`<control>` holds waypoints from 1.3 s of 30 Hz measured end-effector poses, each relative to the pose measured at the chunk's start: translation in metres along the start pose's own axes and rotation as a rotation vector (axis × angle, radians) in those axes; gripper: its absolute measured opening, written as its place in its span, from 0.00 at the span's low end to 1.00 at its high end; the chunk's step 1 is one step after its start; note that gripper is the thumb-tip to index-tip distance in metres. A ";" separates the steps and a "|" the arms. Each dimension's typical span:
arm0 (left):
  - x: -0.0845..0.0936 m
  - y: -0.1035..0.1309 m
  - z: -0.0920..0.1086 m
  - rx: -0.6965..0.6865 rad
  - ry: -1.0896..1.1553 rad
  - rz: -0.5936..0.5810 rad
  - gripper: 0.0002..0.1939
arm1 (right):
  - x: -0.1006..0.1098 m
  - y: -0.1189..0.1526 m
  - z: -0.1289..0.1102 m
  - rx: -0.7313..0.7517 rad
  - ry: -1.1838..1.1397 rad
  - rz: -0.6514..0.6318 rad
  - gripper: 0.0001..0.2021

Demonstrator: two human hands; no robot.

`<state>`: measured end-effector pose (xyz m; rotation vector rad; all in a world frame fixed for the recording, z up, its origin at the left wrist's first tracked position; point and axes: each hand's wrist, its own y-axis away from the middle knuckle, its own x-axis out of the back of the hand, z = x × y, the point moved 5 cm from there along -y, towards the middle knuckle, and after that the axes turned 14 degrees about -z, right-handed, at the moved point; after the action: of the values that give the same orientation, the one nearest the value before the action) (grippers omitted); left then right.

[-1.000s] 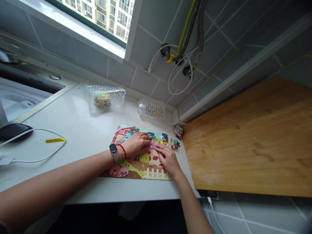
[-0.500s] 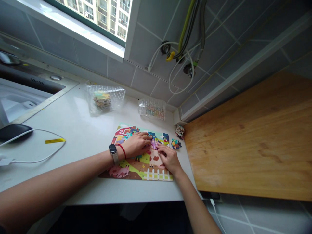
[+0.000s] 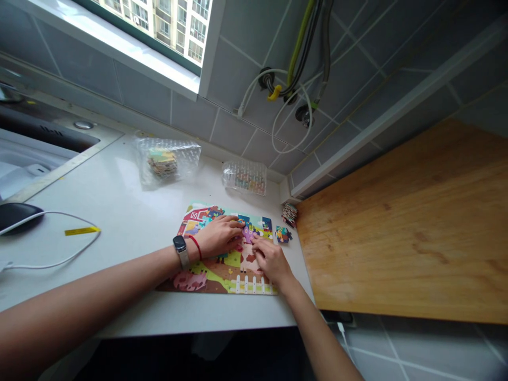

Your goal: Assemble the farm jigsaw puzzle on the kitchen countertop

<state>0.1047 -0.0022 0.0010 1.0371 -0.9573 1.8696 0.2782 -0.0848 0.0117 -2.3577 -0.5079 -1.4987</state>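
A farm-scene jigsaw puzzle lies flat on the white counter, with a cow, a pig and a white fence on it. Across its upper middle rests my left hand, fingers stretched out over the pieces. My right hand is bent at the right side, thumb and fingers closed at the edge of a pink-purple puzzle piece. The fingers hide part of that piece. Just right of the puzzle is a loose piece, and behind it a stack of pieces.
Two clear bubble-wrap bags, one with stacked pieces and one with colourful pieces, lie towards the wall. A wooden board borders the right side. At left are a black mouse-shaped object, a white cable and a sink.
The view has shifted slightly, so everything sits a little further left. My right fingers look slightly more curled at the pink-purple piece; my left hand stays on the puzzle.
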 end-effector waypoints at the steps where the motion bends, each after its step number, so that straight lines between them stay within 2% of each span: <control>1: 0.000 0.000 0.000 -0.002 -0.003 0.005 0.05 | 0.002 0.003 -0.001 -0.017 -0.023 0.025 0.13; 4: 0.000 0.000 0.001 -0.030 -0.004 0.008 0.05 | 0.016 0.018 0.008 -0.124 -0.013 0.146 0.12; 6: 0.001 0.000 0.002 -0.051 0.007 0.009 0.06 | 0.030 0.031 0.026 -0.278 0.034 0.267 0.11; 8: 0.002 0.001 0.003 -0.062 0.023 0.014 0.08 | 0.042 0.042 0.048 -0.443 0.070 0.339 0.15; 12: 0.002 0.001 0.003 -0.066 0.027 0.020 0.10 | 0.046 0.045 0.077 -0.653 0.101 0.298 0.27; 15: 0.002 0.001 0.003 -0.060 0.000 0.007 0.11 | 0.043 0.039 0.082 -0.744 0.148 0.225 0.30; 17: 0.002 0.001 0.003 -0.054 -0.011 0.001 0.11 | 0.043 0.035 0.084 -0.788 0.165 0.170 0.28; 23: 0.000 0.002 0.001 -0.052 0.011 -0.002 0.10 | 0.062 0.036 0.105 -0.856 0.027 0.036 0.24; 28: -0.002 0.002 -0.001 -0.046 0.024 -0.010 0.10 | 0.090 0.043 0.120 -0.888 -0.014 0.031 0.21; 32: -0.001 0.002 0.000 -0.041 0.032 -0.014 0.09 | 0.101 0.044 0.129 -0.875 -0.054 0.042 0.18; 36: 0.002 0.002 0.000 -0.028 0.048 -0.016 0.08 | 0.102 0.041 0.129 -0.818 -0.116 0.063 0.18; 39: 0.004 0.001 0.001 -0.032 0.065 -0.008 0.08 | 0.105 0.039 0.116 -0.735 -0.181 0.075 0.22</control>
<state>0.1021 -0.0020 0.0048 0.9537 -0.9409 1.8634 0.4299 -0.0552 0.0574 -3.0283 0.1378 -1.6372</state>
